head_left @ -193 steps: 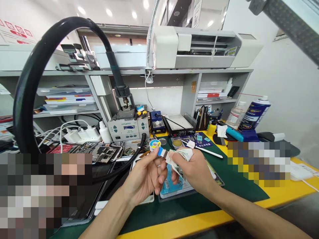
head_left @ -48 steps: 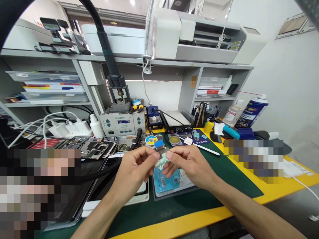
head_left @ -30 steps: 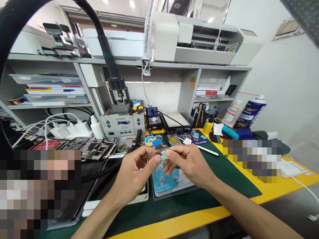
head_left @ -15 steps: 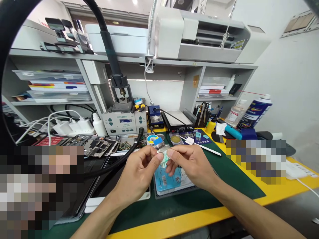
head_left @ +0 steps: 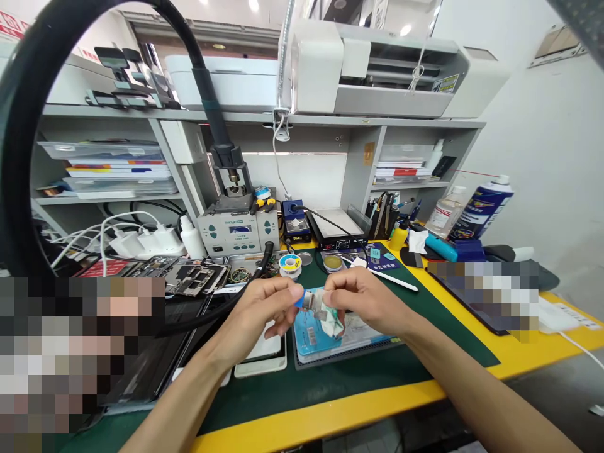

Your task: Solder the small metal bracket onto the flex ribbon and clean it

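Note:
Between the finger and thumb of my left hand (head_left: 262, 308) is the blue end (head_left: 299, 300) of a small metallic piece (head_left: 312, 304), perhaps a scraper blade; its exact kind is hard to make out. My right hand (head_left: 372, 301) pinches a crumpled white-and-green wipe (head_left: 333, 322) against the other end of that piece. Both hands hover above a light-blue package (head_left: 309, 340) with a barcode, which lies on a flat tray-like base. Fingertips partly hide the small piece.
A soldering station (head_left: 238, 229) and a hot plate (head_left: 337, 226) stand at the back. Opened phones (head_left: 189, 277) lie left, near a black hose (head_left: 212, 324). A white stylus-like stick (head_left: 396, 280) rests on the green mat (head_left: 425, 327). A spray can (head_left: 481, 207) stands right.
My left hand has shifted to the blue end of the small piece, which now points left instead of up. The wipe in my right hand has moved slightly right and down.

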### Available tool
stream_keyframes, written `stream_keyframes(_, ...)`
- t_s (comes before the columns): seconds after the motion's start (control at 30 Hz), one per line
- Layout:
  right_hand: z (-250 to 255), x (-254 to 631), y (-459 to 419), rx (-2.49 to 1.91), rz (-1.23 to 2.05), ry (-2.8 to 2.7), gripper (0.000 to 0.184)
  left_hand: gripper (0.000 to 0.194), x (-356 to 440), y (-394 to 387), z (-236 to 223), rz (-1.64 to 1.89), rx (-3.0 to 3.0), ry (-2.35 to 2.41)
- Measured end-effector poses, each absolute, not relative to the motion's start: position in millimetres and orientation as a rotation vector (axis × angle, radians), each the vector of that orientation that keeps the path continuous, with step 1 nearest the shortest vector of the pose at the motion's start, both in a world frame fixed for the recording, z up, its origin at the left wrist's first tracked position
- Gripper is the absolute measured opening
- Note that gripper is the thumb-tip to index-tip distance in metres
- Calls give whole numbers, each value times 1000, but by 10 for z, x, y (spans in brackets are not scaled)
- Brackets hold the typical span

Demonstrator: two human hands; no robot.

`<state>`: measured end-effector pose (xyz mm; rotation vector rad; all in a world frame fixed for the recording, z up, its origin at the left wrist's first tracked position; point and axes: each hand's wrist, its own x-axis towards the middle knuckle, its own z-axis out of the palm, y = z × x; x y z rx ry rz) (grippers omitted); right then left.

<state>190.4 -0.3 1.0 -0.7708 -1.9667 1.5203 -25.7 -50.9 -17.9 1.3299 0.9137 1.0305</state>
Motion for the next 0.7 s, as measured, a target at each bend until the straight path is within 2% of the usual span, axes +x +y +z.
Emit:
stream_keyframes(0.33, -23, 1834, -41, -753, 1819, -1793, 29, 52, -214, -506, -265, 959, 1298, 833)
stream_keyframes(0.53, 13, 1838, -45, -729, 1890, -1754, 40, 52, -205, -502, -273, 1022, 1298, 841)
stream_keyframes(0.7, 34, 1897, -41, -665, 1879, -1861, 37, 50, -198, -503, -263, 1096, 1257, 822)
